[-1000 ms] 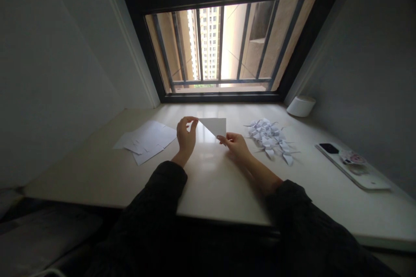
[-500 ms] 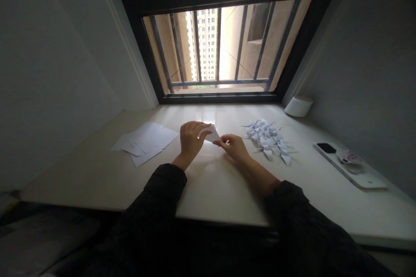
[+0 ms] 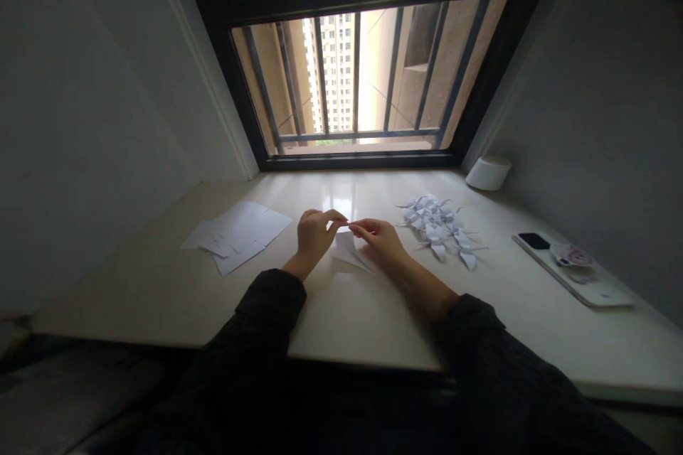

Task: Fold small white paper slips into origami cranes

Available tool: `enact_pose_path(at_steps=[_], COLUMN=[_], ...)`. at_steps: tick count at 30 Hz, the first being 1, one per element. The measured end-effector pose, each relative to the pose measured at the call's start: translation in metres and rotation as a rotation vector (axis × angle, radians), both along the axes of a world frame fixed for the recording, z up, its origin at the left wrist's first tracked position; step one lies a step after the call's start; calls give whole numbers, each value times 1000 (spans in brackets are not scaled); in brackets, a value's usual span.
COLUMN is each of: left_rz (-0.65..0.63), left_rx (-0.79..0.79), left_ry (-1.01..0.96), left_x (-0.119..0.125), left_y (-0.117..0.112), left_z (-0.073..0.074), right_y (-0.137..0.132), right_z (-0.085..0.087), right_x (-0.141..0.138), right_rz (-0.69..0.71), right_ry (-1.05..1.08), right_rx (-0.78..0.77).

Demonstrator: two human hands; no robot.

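Between my two hands is a small piece of white paper [image 3: 348,247], its lower part hanging toward me below the fingers. My left hand [image 3: 316,233] pinches its upper edge between thumb and fingers. Close against it, my right hand [image 3: 378,236] pinches the same edge, the fingertips of both hands almost touching. The fingers hide the pinched edge, so any fold there is not visible. To the right of my right hand lies a pile of folded white paper pieces [image 3: 435,220] with thin pointed ends.
Flat white paper sheets [image 3: 253,227] and smaller slips lie on the left of the pale sill [image 3: 352,320]. A phone [image 3: 579,274] with a round grip rests at the right. A white cylindrical object [image 3: 488,173] stands in the back right corner, near the barred window [image 3: 368,75].
The paper has turned from above and between the hands to hanging below the fingertips. My left hand has lowered slightly, and both hands' fingertips have come together at its edge.
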State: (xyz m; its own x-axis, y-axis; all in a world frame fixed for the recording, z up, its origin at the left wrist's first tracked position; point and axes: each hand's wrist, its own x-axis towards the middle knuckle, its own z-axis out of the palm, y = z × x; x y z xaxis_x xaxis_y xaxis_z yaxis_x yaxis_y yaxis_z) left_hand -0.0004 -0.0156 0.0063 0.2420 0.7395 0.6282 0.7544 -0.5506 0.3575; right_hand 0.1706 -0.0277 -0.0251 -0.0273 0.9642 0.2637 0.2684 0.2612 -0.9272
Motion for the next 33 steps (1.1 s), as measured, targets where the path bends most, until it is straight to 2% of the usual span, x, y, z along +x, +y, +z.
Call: enact_pose_path(at_steps=[6,15,17,20,25,29,33], left_rz=[12,-60,-6,62,-78,-33,-16], left_rx=[-147,-205,-201,-274,-462,-599,-724], left_ry=[23,-102,-111,-111,-158,-219,-373], left_x=[-2,-3,-4,-7,-11,-17,-26], left_y=[-1,4,9,14,16,19,26], left_z=[0,-4,-7,-11,-13,-11,-3], right_y=[-1,6,7,8,10,14,21], right_z=[-3,-4,0,5,7,4,2], right_x=[1,3,5,9,15,22,33], right_rz=[-15,34,4,-75,-170,-230,-333], right_ry=[-92,167,243,302,338,362,396], right_rx=[-2,-34,0,69,168,211,224])
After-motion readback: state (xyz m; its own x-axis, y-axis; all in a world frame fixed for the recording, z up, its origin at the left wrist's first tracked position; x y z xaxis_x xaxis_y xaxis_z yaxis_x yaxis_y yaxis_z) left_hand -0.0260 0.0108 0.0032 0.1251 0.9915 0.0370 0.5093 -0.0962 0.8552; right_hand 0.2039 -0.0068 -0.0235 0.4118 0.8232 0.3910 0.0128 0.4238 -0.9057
